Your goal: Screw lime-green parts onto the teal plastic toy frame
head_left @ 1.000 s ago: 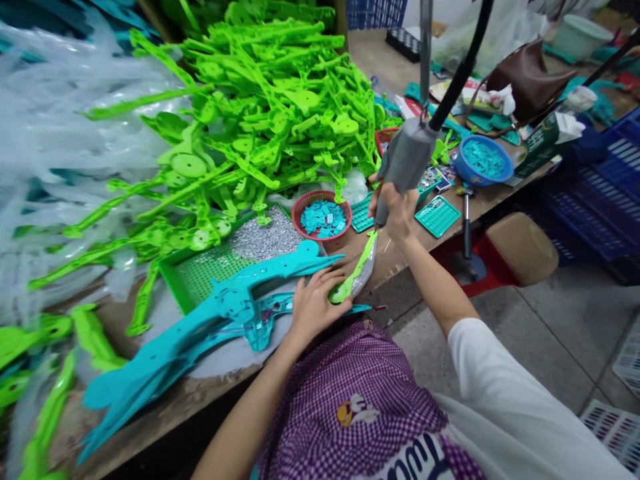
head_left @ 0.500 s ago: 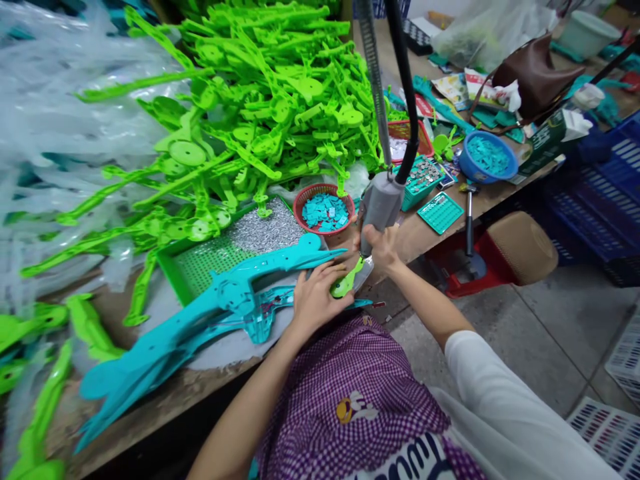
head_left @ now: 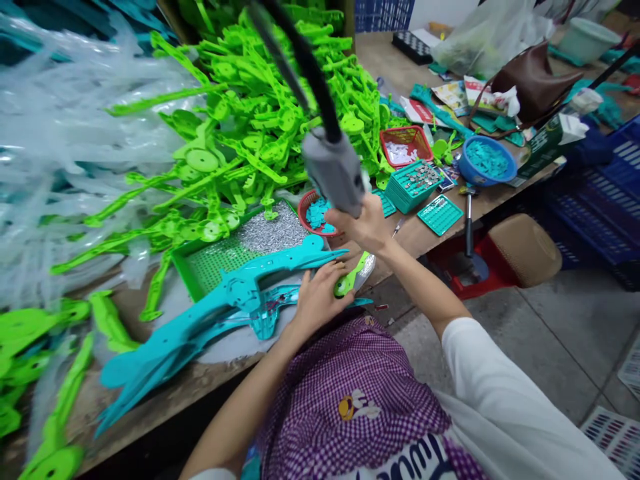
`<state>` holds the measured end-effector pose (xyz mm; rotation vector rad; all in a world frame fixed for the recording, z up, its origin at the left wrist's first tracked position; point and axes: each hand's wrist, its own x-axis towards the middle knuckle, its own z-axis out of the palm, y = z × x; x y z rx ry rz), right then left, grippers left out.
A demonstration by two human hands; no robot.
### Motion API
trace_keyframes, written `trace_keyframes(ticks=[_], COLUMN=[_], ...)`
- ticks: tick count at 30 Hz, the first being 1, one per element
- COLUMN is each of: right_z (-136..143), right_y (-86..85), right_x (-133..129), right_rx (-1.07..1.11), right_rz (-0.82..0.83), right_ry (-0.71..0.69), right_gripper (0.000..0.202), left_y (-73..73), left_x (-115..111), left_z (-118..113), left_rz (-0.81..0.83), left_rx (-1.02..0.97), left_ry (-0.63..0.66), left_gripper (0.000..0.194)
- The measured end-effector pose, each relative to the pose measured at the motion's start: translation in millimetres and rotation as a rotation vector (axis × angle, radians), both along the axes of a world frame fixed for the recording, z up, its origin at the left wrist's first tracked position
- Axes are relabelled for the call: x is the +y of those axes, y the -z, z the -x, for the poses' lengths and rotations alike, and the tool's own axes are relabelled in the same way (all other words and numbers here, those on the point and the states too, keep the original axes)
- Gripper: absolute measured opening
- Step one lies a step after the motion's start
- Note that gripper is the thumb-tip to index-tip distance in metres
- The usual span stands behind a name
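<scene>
My right hand (head_left: 367, 227) grips a grey hanging power screwdriver (head_left: 334, 170) with a black cable, tilted left above the bench. My left hand (head_left: 317, 298) presses on a small green plastic piece (head_left: 353, 275) at the bench's front edge, beside a long turquoise plastic part (head_left: 235, 293) that lies on a grey mat. A red basket (head_left: 313, 212) of small turquoise chips sits just behind, partly hidden by the tool. A green tray (head_left: 215, 260) holds a heap of silver screws.
A big heap of green plastic parts (head_left: 250, 120) fills the back of the bench; clear plastic bags (head_left: 60, 153) lie at left. Small teal trays (head_left: 440, 213), a blue bowl (head_left: 486, 160), a brown bag (head_left: 533, 80) and a hammer (head_left: 469, 213) stand at right.
My right hand has lifted the screwdriver off the green piece and swung it up and to the left. My left hand stays on the green piece.
</scene>
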<state>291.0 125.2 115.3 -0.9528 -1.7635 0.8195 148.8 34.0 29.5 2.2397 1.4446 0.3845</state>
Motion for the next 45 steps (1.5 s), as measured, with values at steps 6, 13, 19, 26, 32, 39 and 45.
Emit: trace_keyframes(ticks=[6,13,19,26,32,39,45], right_z=[26,46,14,-18,-21,-19,-6], right_y=[-14.6,0.9,41.1,99.8,102.2,102.1,107.8], right_x=[13,1,-61,-89,-76,-88,-127], right_rx=[-0.103,-0.157,-0.493,-0.697,-0.403,-0.362,-0.291], right_rz=[-0.110,-0.209,-0.198,0.019,-0.026,-0.152,-0.326], right_ry=[-0.078,-0.125,0.015,-0.095,-0.091,-0.057,0.021], right_gripper=[0.058,0.063,0.051,0.041,0.040,0.041,0.031], left_y=[5.7,21.1,23.9,26.5,25.5,11.3,-11.1], left_x=[-11,-2,0,0,1,-1,5], left_z=[17,58,57,57,55,57,37], left_rz=[-0.127,-0.041,-0.001,0.034,0.070,0.141,0.279], left_rx=[-0.110,-0.145,-0.156,-0.185,-0.176,-0.365,-0.763], left_ry=[0.096,0.129,0.078,0.052,0.049,0.047,-0.106], left_gripper=[0.063,0.065,0.056,0.060,0.056,0.072,0.056])
